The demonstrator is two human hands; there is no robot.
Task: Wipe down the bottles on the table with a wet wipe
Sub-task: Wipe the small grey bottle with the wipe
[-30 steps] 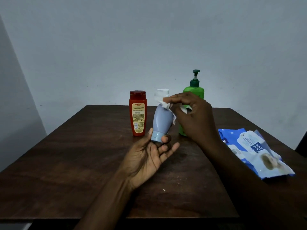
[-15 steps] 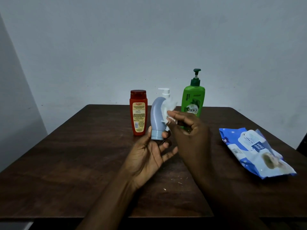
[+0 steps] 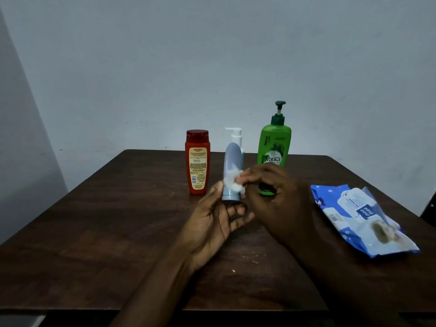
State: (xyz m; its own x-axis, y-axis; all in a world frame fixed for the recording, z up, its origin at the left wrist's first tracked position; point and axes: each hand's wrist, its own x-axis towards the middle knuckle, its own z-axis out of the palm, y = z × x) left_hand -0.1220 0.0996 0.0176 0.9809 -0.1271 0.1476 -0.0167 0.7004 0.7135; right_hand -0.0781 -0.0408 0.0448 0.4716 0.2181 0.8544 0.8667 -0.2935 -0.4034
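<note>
At frame centre, holds the grey-blue tube (image 3: 232,164) upright and cap-down, its cap end pinched between thumb and fingers of the left hand (image 3: 212,223), over the dark wooden table (image 3: 118,220). Just right of centre, presses a crumpled white wet wipe (image 3: 232,182), pinched in the bunched fingertips of the right hand (image 3: 276,197), against the tube's lower body. Standing towards the table's far edge: 1 red bottle (image 3: 197,161) left of the tube, 1 white pump bottle (image 3: 236,135) directly behind it, 1 green pump bottle (image 3: 274,145) to its right; lying flat at right of frame, 1 blue wipes pack (image 3: 363,218).
</note>
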